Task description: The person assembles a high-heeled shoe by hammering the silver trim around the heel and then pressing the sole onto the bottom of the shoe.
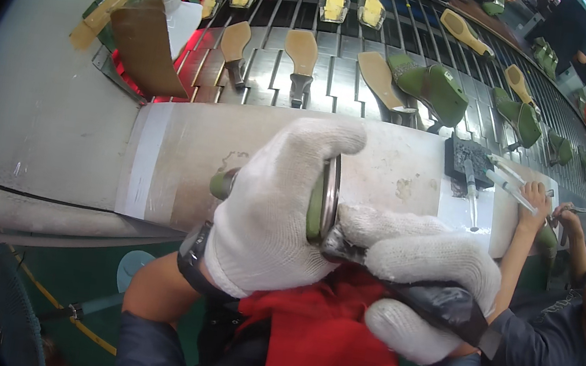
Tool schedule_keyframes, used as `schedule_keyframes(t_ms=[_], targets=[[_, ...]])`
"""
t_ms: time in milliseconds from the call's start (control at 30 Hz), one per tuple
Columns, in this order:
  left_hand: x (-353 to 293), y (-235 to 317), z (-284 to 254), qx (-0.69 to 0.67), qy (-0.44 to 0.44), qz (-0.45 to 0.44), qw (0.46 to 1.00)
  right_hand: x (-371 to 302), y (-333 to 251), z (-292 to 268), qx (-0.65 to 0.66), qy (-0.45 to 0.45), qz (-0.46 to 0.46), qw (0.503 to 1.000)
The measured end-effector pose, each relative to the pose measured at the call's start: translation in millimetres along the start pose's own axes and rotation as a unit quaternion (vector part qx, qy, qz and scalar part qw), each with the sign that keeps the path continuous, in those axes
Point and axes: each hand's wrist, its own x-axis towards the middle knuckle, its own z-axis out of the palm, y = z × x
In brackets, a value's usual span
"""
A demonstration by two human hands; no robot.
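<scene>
My left hand [275,206], in a white knitted glove, is wrapped around a green shoe last [315,212] with a shiny silvery band along its edge. Most of the last is hidden by the glove; a green end shows to the left of my fingers. In my right hand [419,266], also gloved, is a tool with a black-wrapped handle [439,307]. Its dark tip is up against the lower edge of the last, just right of my left hand. The tool's exact kind cannot be made out. Beneath both hands lies a red apron [310,333].
A pale work ledge [383,173] runs ahead of me, bearing a dark block [467,161] with a brush. Beyond it a metal conveyor [264,68] carries soles [300,54] and green lasts [431,90]. A co-worker's hand [534,204] is close on the right.
</scene>
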Motion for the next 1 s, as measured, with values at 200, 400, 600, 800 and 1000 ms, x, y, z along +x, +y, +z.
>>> schedule_keyframes(t_ms=[200, 400, 600, 800, 1000], targets=[[-11, 1, 5, -0.004, -0.020, 0.042, 0.999, 20, -14, -7, -0.184, 0.020, 0.091, 0.978], [-31, 17, 20, 0.025, 0.037, 0.071, 0.997, 35, -37, -8, -0.216, -0.047, 0.154, 0.963], [-101, -9, 3, 0.085, -0.079, 0.109, 0.987, -14, 14, -2, -0.064, -0.122, 0.149, 0.979], [-143, -97, 35, 0.308, 0.083, 0.115, 0.941, -63, 123, 15, -0.072, 0.069, 0.326, 0.940], [-153, -98, 38, 0.323, 0.089, 0.095, 0.937, -57, 134, 0, 0.058, 0.020, 0.379, 0.923]])
